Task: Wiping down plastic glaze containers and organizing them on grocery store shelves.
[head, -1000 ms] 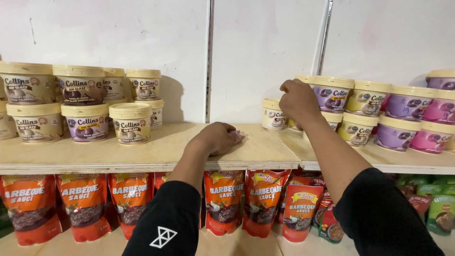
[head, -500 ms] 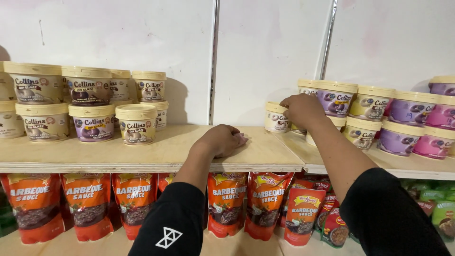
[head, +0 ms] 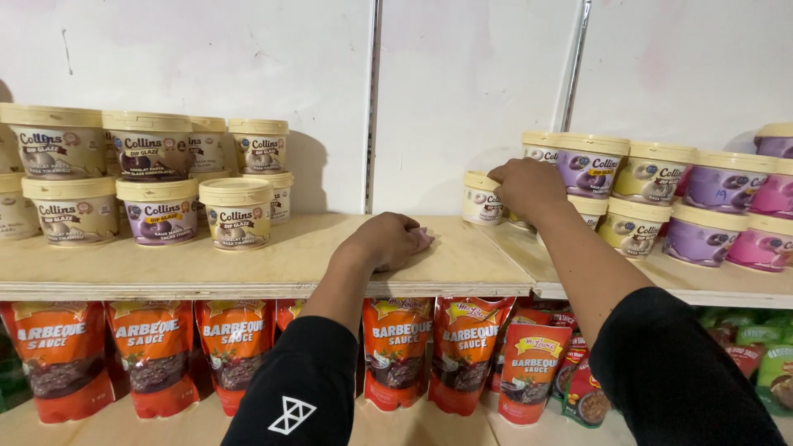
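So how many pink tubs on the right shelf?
2. Both sit at the far right end of the shelf: the upper pink tub, cut by the frame edge, and the lower pink tub just below it. More may lie out of frame.
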